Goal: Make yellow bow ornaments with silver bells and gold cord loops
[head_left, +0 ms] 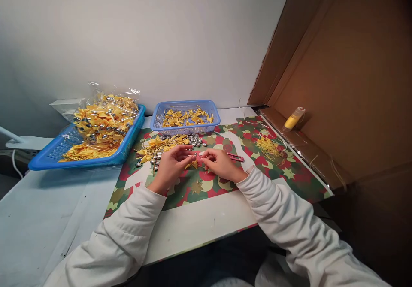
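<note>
My left hand (172,165) and my right hand (222,163) meet over the patterned sheet, thumbs and forefingers pinched close together. Between the fingertips shows a small silver bell (195,154), with a bit of yellow ribbon bow (192,165) just below it. My left hand is closed on this bow and bell. The right fingers are closed at the same spot, but what they grip is too small to make out. Beside my left hand lie yellow ribbon bows with gold ties (170,141) and loose silver bells (194,140). Pink-handled snips (236,157) lie behind my right hand.
A blue basket (185,129) with bows stands at the back. Left of it, a larger blue tray (80,164) holds yellow bows and a filled clear bag (107,111). Yellow threads (269,147) lie right, near a yellow bottle (293,119) by the cardboard wall (347,81).
</note>
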Demonstrator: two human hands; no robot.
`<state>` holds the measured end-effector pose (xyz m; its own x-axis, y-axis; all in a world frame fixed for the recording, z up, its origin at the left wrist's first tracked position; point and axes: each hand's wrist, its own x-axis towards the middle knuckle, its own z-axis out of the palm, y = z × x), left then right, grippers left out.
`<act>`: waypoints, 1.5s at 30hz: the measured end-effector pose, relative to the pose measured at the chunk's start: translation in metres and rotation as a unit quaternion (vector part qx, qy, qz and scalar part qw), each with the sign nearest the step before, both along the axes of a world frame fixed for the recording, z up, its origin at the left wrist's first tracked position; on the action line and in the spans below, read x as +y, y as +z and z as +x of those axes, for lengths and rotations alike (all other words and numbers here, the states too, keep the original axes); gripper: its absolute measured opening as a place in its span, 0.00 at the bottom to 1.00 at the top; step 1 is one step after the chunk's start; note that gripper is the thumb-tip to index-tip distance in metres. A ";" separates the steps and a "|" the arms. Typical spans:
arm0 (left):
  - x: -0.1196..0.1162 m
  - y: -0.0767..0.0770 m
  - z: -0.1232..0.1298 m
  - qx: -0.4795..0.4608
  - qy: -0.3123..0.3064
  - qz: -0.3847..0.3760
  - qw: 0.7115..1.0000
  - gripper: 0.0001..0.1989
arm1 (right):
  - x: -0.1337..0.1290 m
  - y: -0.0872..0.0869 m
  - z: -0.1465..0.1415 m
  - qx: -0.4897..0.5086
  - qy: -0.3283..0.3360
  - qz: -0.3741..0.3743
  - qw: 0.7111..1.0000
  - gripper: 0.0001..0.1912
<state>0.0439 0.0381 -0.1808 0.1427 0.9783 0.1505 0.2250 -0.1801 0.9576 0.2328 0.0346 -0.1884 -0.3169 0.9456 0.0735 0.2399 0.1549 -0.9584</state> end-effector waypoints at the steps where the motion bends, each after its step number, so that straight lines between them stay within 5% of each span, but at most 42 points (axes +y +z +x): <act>1: 0.000 0.000 0.001 -0.010 0.001 -0.007 1.000 0.26 | 0.000 0.001 0.000 0.002 0.001 -0.001 1.000 0.08; 16: -0.009 0.014 0.006 -0.038 -0.027 -0.039 0.998 0.24 | -0.006 0.005 -0.002 0.029 0.025 -0.001 0.999 0.08; 27: -0.008 0.016 0.005 0.066 -0.017 0.089 0.994 0.14 | -0.003 0.014 0.000 0.000 0.014 0.154 0.988 0.06; 32: -0.007 0.016 -0.003 0.183 -0.005 0.135 0.974 0.14 | -0.003 0.015 0.001 0.012 0.006 0.087 0.996 0.09; 37: -0.003 0.010 -0.015 0.325 0.011 0.135 0.936 0.11 | -0.003 0.026 0.009 0.135 0.003 0.046 0.990 0.18; 45: -0.004 0.008 -0.012 0.321 -0.012 0.108 0.941 0.10 | -0.012 0.052 0.030 0.216 0.011 0.101 0.971 0.18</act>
